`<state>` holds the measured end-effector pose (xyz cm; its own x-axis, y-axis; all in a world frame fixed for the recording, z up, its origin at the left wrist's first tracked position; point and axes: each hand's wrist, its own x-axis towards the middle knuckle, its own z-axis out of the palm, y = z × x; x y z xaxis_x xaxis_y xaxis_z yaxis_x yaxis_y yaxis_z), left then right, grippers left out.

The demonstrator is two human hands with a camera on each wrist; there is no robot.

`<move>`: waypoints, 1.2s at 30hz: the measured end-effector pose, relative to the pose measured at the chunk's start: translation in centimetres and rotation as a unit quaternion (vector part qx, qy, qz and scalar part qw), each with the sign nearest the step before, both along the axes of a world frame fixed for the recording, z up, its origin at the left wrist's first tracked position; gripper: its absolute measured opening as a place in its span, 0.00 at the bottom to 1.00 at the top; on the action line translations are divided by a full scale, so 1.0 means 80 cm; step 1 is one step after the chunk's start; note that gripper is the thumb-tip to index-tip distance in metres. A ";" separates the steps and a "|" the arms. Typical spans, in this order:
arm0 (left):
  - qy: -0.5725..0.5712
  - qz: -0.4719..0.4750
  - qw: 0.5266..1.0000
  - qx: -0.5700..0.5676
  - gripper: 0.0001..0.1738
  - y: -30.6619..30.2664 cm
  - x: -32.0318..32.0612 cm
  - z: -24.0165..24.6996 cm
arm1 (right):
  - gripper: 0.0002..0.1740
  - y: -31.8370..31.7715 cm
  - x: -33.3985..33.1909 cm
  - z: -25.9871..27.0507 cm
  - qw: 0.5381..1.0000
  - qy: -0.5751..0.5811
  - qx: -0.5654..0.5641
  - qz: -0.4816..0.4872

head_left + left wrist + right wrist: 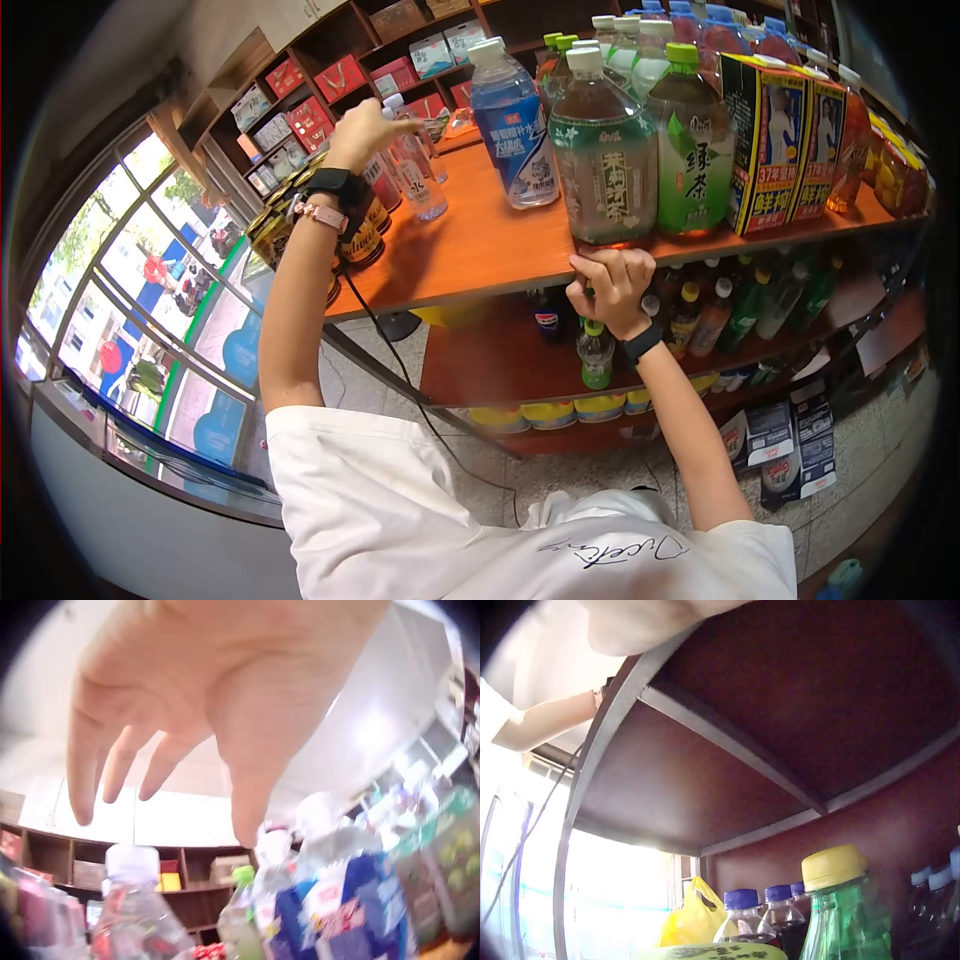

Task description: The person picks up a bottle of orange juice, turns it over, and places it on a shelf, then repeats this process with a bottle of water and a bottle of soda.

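Note:
My left hand (365,138) reaches over the left part of the orange tabletop (455,235), fingers and thumb spread apart. In the left wrist view the fingers hang above a clear bottle with a white cap (133,862), with a gap between. That clear bottle (420,180) stands beside dark cans (362,238). My right hand (613,285) rests at the table's front edge, its fingers loosely bent, below a large dark-green tea bottle (607,160). In the right wrist view, part of the right hand (649,622) shows beside the table's underside.
A blue-labelled bottle (515,130), a green tea bottle (690,145) and yellow-black boxes (770,150) stand on the table. More bottles fill the lower shelf (460,360). A black cable (400,370) hangs at the left. Cartons (790,445) lie on the floor.

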<state>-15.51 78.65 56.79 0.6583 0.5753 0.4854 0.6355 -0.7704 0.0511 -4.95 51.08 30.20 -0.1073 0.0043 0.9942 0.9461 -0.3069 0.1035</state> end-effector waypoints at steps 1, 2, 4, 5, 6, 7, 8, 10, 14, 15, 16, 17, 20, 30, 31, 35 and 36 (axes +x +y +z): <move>-0.018 -0.037 0.996 0.084 0.37 0.023 0.000 -0.018 | 0.13 0.000 0.001 -0.001 1.000 0.000 -0.003 0.002; -0.014 -0.039 0.995 0.087 0.37 0.029 -0.001 -0.019 | 0.13 -0.001 0.002 -0.002 1.000 -0.002 -0.005 0.004; -0.018 -0.048 0.998 0.045 0.38 0.033 0.000 -0.013 | 0.14 -0.001 0.003 0.000 1.000 0.000 -0.003 0.003; -0.006 -0.024 1.000 0.005 0.37 0.031 0.001 -0.006 | 0.14 -0.002 0.001 -0.001 1.000 -0.002 -0.008 0.005; 0.000 -0.023 1.000 0.004 0.37 0.029 0.000 -0.001 | 0.14 -0.002 0.001 -0.002 1.000 0.004 -0.008 0.006; 0.022 -0.014 0.999 -0.041 0.36 0.032 0.000 0.006 | 0.14 -0.002 0.001 -0.002 1.000 0.004 -0.009 0.008; 0.045 -0.005 0.995 -0.086 0.35 0.041 0.001 0.013 | 0.14 -0.002 0.002 -0.002 1.000 0.003 -0.009 0.008; 0.045 -0.019 0.998 -0.047 0.33 0.074 0.002 0.007 | 0.14 -0.001 0.003 -0.003 1.000 0.008 -0.008 0.006; 0.029 -0.001 1.000 -0.011 0.31 0.084 -0.003 0.002 | 0.13 -0.001 0.005 -0.002 1.000 -0.005 0.000 0.000; 0.025 0.005 0.999 -0.027 0.31 0.081 -0.005 0.002 | 0.13 0.000 0.005 -0.002 1.000 -0.009 -0.001 -0.004; 0.021 0.011 0.999 -0.042 0.31 0.080 -0.008 0.001 | 0.13 0.000 0.006 -0.003 1.000 -0.007 0.000 -0.003; 0.023 0.013 0.999 -0.041 0.31 0.079 -0.011 -0.002 | 0.13 0.000 0.006 -0.003 1.000 -0.009 -0.002 -0.004; -0.013 0.002 1.000 0.025 0.30 0.089 -0.015 -0.010 | 0.12 0.002 0.006 -0.005 1.000 -0.008 -0.003 -0.004; 0.163 0.081 0.983 -0.001 0.28 0.080 0.011 0.026 | 0.13 0.003 0.008 -0.008 1.000 -0.014 0.003 -0.001; 0.153 0.104 0.981 0.056 0.32 0.095 0.022 0.026 | 0.14 0.002 0.009 -0.007 1.000 -0.017 0.002 -0.001; 0.099 0.060 0.990 0.083 0.47 0.096 0.067 0.035 | 0.13 0.004 0.013 -0.010 0.999 -0.031 0.007 -0.015; 0.098 0.058 0.990 0.085 0.47 0.099 0.077 0.031 | 0.13 0.004 0.013 -0.011 0.999 -0.032 0.008 -0.017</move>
